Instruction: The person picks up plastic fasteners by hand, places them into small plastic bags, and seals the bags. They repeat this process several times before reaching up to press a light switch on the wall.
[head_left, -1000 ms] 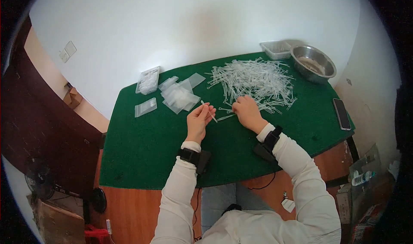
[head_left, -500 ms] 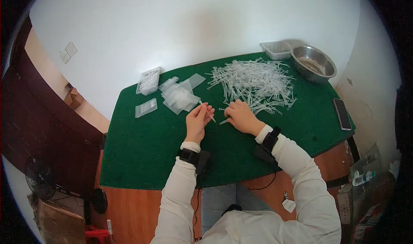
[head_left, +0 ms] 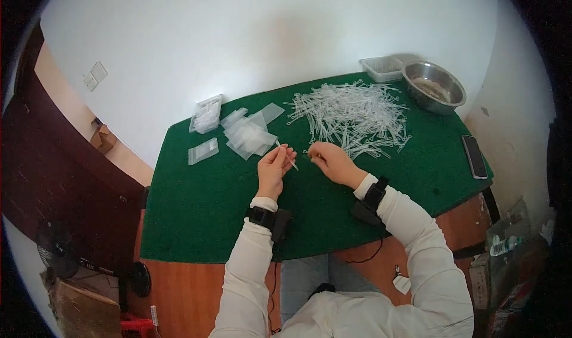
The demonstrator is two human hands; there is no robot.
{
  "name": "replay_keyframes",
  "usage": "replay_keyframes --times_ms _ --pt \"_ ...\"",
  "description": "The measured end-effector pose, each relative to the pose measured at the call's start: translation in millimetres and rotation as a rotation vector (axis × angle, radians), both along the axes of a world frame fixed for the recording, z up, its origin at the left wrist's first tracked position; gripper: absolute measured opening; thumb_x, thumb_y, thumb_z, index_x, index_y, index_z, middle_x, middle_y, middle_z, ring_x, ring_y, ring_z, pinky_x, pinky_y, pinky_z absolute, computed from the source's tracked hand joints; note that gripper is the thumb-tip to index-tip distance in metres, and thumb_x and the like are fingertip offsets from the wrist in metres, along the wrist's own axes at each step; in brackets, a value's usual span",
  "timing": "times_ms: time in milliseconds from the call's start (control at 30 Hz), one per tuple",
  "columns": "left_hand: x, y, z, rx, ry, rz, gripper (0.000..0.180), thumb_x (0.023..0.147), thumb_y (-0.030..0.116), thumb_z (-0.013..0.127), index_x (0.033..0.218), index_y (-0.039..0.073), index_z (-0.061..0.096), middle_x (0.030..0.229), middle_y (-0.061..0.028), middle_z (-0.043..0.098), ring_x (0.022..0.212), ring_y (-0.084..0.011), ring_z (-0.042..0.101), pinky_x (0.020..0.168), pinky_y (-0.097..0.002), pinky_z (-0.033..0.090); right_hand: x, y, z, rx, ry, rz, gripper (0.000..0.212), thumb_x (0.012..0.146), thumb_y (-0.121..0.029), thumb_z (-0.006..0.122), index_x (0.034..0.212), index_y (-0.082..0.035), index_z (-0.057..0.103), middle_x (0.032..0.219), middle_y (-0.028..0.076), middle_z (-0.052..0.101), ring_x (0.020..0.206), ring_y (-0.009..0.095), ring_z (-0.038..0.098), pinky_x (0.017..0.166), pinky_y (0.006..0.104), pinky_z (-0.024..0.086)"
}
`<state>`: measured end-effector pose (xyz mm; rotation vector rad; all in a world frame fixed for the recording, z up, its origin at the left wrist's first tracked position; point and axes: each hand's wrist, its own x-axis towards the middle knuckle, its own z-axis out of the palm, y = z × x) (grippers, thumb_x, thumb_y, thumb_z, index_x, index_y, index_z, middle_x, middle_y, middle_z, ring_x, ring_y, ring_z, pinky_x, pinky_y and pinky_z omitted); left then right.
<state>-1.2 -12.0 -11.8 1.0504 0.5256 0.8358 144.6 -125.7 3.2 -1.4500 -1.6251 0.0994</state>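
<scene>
My left hand (head_left: pixel 274 170) is closed on a thin clear plastic stick (head_left: pixel 294 165), which slants out between the fingertips. Close to the near left edge of a large heap of clear plastic sticks with looped ends (head_left: pixel 351 114), my right hand (head_left: pixel 335 162) has its fingers curled together; whatever they pinch is hidden or too small to name. A pile of clear zip bags (head_left: pixel 249 135) lies just beyond my left hand. Farther left, a single zip bag (head_left: pixel 203 151) with something white in it rests on the green table cover (head_left: pixel 208 219).
A white tray of filled packets (head_left: pixel 206 114) stands at the back left. At the back right are a clear plastic container (head_left: pixel 382 70) and a steel bowl (head_left: pixel 435 88). A phone (head_left: pixel 474 157) lies by the right edge. Black bands with boxes sit at both wrists.
My right hand has drawn its fingers up slightly, and the short stick piece that showed below its fingertips is out of sight. The left hand stays nearly still, holding its stick.
</scene>
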Motion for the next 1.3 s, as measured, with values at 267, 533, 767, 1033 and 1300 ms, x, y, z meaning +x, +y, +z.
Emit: replay_keyframes --times_ms 267,533,767,1033,1300 --pt "0 -1 1 -0.008 0.028 -0.057 0.026 0.086 0.018 0.054 0.105 0.001 0.054 0.095 -0.008 0.06 0.09 -0.0201 0.059 0.077 -0.0319 0.048 1 2 0 0.105 0.652 0.083 0.012 0.081 -0.002 0.054 0.093 -0.001 0.053 0.074 0.005 0.057 0.066 0.013 0.057 0.061 0.0271 0.048" --pt "3 -7 2 0.1 -0.055 -0.151 0.023 0.087 0.014 0.052 0.102 -0.002 0.055 0.097 -0.0098 0.059 0.092 -0.0209 0.058 0.08 -0.0326 0.047 3 3 -7 -0.013 1.233 0.185 0.006 0.082 -0.007 0.056 0.083 -0.003 0.052 0.072 0.004 0.058 0.066 0.014 0.059 0.065 0.0268 0.05" --pt "7 -17 7 0.198 -0.145 -0.171 0.02 0.086 0.011 0.052 0.099 -0.004 0.058 0.097 -0.0115 0.06 0.091 -0.0198 0.058 0.082 -0.0309 0.047 -10 -1 -3 -0.213 1.456 0.265 0.009 0.083 -0.015 0.057 0.083 -0.007 0.053 0.073 0.002 0.058 0.064 0.013 0.058 0.06 0.0243 0.049" --pt "7 -21 11 0.227 -0.184 -0.175 0.02 0.087 0.01 0.05 0.099 -0.005 0.055 0.097 -0.0115 0.058 0.093 -0.0217 0.057 0.082 -0.0321 0.047 -14 -5 2 -0.435 1.265 0.226 0.018 0.082 -0.024 0.059 0.085 -0.007 0.053 0.069 0.002 0.057 0.054 0.009 0.056 0.045 0.02 0.042" --pt "7 -21 10 0.18 -0.169 -0.164 0.021 0.087 0.01 0.051 0.101 -0.004 0.054 0.095 -0.0126 0.059 0.091 -0.0225 0.058 0.08 -0.0318 0.048 -14 -3 2 -0.5 1.12 0.221 0.023 0.082 -0.028 0.058 0.08 -0.006 0.054 0.06 0.002 0.056 0.043 0.009 0.052 0.036 0.0186 0.037"
